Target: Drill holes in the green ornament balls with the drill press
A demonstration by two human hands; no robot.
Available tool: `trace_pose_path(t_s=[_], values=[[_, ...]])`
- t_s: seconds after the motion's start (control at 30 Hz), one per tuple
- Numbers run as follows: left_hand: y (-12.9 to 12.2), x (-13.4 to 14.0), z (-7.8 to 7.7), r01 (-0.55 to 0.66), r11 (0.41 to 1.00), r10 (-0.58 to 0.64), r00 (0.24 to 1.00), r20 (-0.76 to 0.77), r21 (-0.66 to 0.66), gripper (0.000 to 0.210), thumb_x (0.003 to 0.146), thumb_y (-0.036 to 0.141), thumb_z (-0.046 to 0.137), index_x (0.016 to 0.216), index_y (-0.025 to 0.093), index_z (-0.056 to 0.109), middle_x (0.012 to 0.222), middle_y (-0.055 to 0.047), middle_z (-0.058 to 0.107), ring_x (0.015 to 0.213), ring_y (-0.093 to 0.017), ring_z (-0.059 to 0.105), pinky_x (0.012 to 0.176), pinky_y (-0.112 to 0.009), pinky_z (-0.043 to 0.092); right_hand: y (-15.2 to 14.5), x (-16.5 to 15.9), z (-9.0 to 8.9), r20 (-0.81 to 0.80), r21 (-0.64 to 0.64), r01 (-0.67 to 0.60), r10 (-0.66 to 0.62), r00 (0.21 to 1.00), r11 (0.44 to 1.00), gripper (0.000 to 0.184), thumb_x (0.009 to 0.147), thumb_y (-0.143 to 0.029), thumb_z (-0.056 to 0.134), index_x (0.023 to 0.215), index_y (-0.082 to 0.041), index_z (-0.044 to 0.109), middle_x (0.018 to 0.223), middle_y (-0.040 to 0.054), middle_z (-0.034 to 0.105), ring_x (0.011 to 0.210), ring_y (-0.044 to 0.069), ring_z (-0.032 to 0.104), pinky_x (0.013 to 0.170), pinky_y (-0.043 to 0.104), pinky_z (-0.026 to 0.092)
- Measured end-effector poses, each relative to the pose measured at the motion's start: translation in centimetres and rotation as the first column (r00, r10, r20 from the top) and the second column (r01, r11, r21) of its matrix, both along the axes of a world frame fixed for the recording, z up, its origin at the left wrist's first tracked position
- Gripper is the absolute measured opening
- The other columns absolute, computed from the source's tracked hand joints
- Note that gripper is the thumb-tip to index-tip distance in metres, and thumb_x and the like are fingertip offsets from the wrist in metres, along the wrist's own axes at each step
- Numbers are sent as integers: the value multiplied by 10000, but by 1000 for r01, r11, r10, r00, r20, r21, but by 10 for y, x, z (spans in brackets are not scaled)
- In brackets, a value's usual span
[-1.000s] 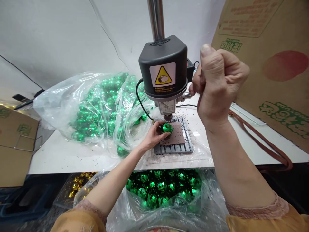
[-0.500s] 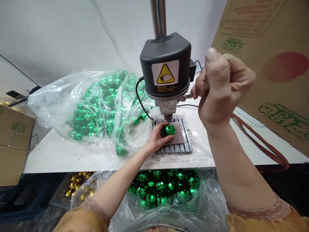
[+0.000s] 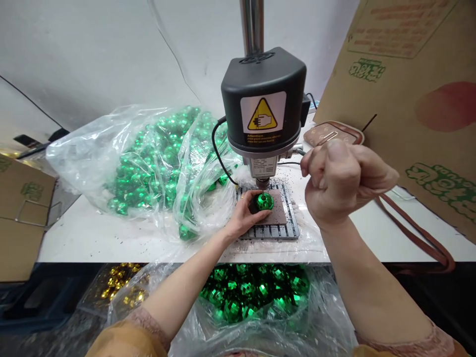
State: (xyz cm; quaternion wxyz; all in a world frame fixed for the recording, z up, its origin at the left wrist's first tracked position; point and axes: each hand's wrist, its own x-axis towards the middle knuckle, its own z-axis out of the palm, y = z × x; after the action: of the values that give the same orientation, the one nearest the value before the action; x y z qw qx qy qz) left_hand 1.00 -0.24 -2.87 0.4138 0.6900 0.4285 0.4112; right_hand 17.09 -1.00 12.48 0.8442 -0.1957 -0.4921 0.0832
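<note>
A shiny green faceted ball [image 3: 265, 202] rests on a brown board [image 3: 279, 210] over the slotted metal base [image 3: 292, 228] of a small drill press [image 3: 263, 99]. My left hand [image 3: 246, 213] curls its thumb and fingers around the ball's left side, holding it beneath the chuck [image 3: 262, 183]. I cannot make out the bit's tip against the ball. To the right of the motor housing, my right hand [image 3: 344, 181] is closed in a fist around the drill press lever, most of which the fingers hide.
Clear plastic bags of green balls lie on the table [image 3: 92, 243] at left and below its front edge [image 3: 253, 292]. Gold balls [image 3: 121, 282] sit lower left. Cardboard boxes [image 3: 420, 99] flank both sides. A brown bag with a strap [image 3: 416, 233] lies behind my right hand.
My right hand has come down with the lever, uncovering the brown bag behind it. My left hand still holds the ball on the board. The whole view has shifted slightly.
</note>
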Motion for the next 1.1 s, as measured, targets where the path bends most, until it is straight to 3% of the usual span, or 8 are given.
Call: trace_pose_path(t_s=[0.23, 0.43, 0.73, 1.1], values=[[0, -1, -1, -16, 1000, 16, 1000, -21, 21, 547, 780, 370, 811, 1232, 216, 546, 1229, -96, 636, 1156, -271, 600, 1033, -438, 470, 4, 4, -10, 51, 129, -36, 29, 998, 991, 517, 854, -148, 586, 557, -163, 164, 475, -62, 184, 407, 15, 243, 419, 235, 236], [0, -1, -4, -7, 1000, 7, 1000, -6, 26, 553, 784, 381, 810, 1239, 219, 541, 1242, -99, 627, 1162, -273, 597, 1031, -439, 470, 3, 5, -15, 91, 161, -41, 27, 996, 986, 553, 792, -80, 601, 565, -164, 104, 482, -60, 167, 421, 13, 198, 435, 250, 163], [0, -2, -8, -20, 999, 20, 1000, -15, 26, 556, 776, 416, 814, 1232, 236, 552, 1207, -75, 619, 1143, -256, 593, 1022, -417, 470, 1, 11, -24, 180, 209, -53, 15, 983, 976, 484, 788, -48, 564, 558, -172, 157, 516, -58, 245, 441, 24, 272, 448, 251, 328], [1, -3, -7, -25, 999, 26, 999, -24, 25, 564, 766, 408, 821, 1233, 231, 559, 1224, -80, 621, 1157, -260, 592, 1036, -428, 466, 3, 11, -37, 201, 246, -83, 33, 979, 966, 424, 741, -31, 551, 527, -170, 212, 502, -70, 288, 405, 25, 273, 438, 272, 335]])
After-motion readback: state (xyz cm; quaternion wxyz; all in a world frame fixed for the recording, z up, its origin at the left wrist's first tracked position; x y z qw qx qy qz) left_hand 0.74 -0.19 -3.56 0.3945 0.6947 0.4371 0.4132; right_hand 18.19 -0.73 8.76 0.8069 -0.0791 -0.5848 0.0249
